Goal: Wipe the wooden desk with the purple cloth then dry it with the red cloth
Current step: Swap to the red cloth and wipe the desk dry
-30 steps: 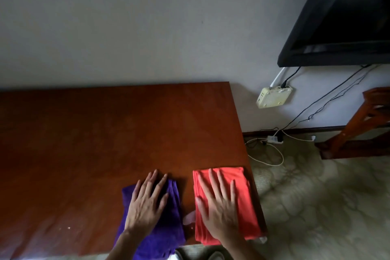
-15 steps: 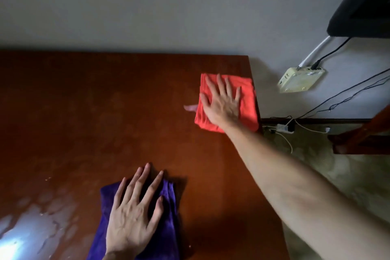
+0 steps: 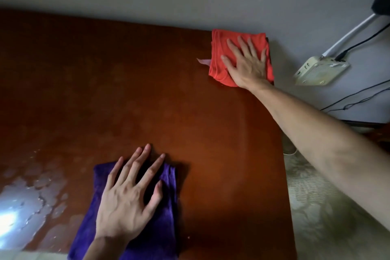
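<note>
The folded purple cloth (image 3: 166,213) lies near the front edge of the reddish wooden desk (image 3: 126,95). My left hand (image 3: 128,194) presses flat on it with fingers spread and straight. The folded red cloth (image 3: 219,53) sits at the desk's far right corner by the wall, a pale tag sticking out on its left. My right hand (image 3: 247,61) lies flat on the red cloth with the arm stretched out across the desk's right edge.
A shiny wet patch (image 3: 23,207) glints at the desk's front left. A white box with cables (image 3: 318,69) hangs on the wall right of the desk. Patterned carpet (image 3: 316,207) lies beyond the right edge. The grey wall runs along the back.
My right hand slid the red cloth from the front edge up to the far right corner. My left hand stayed flat on the purple cloth.
</note>
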The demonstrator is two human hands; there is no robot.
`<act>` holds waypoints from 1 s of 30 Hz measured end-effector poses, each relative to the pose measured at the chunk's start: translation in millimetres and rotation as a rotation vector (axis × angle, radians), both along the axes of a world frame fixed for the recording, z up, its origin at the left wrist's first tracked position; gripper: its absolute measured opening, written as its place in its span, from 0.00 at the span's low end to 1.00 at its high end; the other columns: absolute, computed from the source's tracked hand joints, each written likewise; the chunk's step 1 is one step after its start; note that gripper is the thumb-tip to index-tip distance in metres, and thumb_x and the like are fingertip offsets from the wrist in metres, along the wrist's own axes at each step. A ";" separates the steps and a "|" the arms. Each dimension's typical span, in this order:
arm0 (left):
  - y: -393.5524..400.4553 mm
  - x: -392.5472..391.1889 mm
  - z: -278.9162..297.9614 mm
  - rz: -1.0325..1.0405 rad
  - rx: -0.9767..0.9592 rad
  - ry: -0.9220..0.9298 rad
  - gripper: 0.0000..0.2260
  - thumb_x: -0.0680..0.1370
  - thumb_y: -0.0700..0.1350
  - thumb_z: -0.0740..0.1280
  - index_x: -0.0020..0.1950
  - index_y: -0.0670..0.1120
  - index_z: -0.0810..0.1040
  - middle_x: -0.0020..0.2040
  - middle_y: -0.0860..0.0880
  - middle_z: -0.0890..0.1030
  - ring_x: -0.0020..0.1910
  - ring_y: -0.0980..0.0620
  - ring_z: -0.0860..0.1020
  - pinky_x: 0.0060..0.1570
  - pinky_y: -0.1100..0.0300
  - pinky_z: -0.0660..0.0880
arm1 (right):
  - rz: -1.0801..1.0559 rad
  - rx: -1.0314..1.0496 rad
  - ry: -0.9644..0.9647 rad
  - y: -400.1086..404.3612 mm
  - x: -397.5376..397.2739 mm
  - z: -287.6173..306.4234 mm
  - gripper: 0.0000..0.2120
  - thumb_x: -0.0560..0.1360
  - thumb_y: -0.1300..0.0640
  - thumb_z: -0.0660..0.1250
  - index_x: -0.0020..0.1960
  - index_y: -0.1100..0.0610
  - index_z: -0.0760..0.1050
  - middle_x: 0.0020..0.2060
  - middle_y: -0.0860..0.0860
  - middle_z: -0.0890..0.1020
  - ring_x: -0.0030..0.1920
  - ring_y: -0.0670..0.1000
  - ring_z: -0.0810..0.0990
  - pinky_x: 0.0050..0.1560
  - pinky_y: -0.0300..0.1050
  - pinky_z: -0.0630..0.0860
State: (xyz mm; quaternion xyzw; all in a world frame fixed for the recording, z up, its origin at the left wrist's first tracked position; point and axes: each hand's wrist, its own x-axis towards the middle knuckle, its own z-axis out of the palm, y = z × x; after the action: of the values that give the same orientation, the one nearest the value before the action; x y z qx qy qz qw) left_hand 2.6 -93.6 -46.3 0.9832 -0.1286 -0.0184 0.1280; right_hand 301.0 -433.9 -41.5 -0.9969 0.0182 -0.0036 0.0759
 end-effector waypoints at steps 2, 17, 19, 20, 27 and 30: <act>-0.9 -1.1 0.6 0.001 -0.015 -0.019 0.26 0.82 0.59 0.56 0.81 0.58 0.65 0.83 0.51 0.62 0.82 0.52 0.60 0.78 0.44 0.60 | 0.017 -0.020 0.013 -2.7 17.9 2.2 0.30 0.85 0.33 0.49 0.85 0.39 0.52 0.86 0.46 0.52 0.85 0.51 0.46 0.82 0.69 0.39; 2.6 -0.9 1.4 -0.032 -0.014 -0.004 0.26 0.83 0.60 0.53 0.81 0.57 0.64 0.83 0.51 0.61 0.83 0.53 0.57 0.80 0.46 0.57 | 0.211 -0.044 0.024 32.3 -131.5 -1.5 0.36 0.79 0.32 0.43 0.85 0.42 0.54 0.86 0.48 0.54 0.85 0.57 0.50 0.77 0.78 0.50; 3.4 -0.6 2.3 -0.024 -0.016 0.005 0.26 0.83 0.61 0.52 0.81 0.57 0.63 0.83 0.51 0.61 0.83 0.53 0.57 0.80 0.47 0.56 | 0.250 -0.026 0.000 40.2 -217.9 -1.3 0.34 0.82 0.34 0.48 0.86 0.42 0.53 0.86 0.48 0.52 0.86 0.57 0.49 0.76 0.77 0.51; 3.6 -0.9 2.6 -0.023 -0.015 0.006 0.26 0.83 0.61 0.51 0.81 0.57 0.63 0.83 0.51 0.61 0.82 0.53 0.57 0.80 0.47 0.55 | 0.258 -0.017 0.000 45.0 -267.4 -1.4 0.34 0.82 0.34 0.50 0.86 0.43 0.52 0.86 0.48 0.51 0.86 0.57 0.48 0.76 0.77 0.51; 1.7 -2.7 3.3 -0.007 -0.027 -0.017 0.26 0.83 0.59 0.54 0.80 0.56 0.67 0.81 0.49 0.66 0.80 0.49 0.63 0.79 0.47 0.57 | 0.188 -0.096 0.074 80.8 -426.0 -7.8 0.39 0.80 0.27 0.52 0.86 0.43 0.54 0.86 0.49 0.53 0.85 0.59 0.53 0.75 0.79 0.57; 1.6 -2.5 2.4 -0.003 -0.028 -0.022 0.25 0.83 0.59 0.55 0.80 0.56 0.66 0.81 0.49 0.66 0.80 0.49 0.64 0.79 0.47 0.58 | 0.216 -0.078 0.075 78.8 -396.9 -7.6 0.38 0.81 0.25 0.48 0.85 0.41 0.53 0.86 0.49 0.52 0.85 0.57 0.51 0.76 0.78 0.54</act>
State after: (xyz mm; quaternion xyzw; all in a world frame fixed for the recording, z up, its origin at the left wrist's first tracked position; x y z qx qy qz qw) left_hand 0.1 -92.0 -43.9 0.9813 -0.1320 -0.0062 0.1403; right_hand -95.9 -355.1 -49.1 -0.9947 -0.0866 0.0413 0.0364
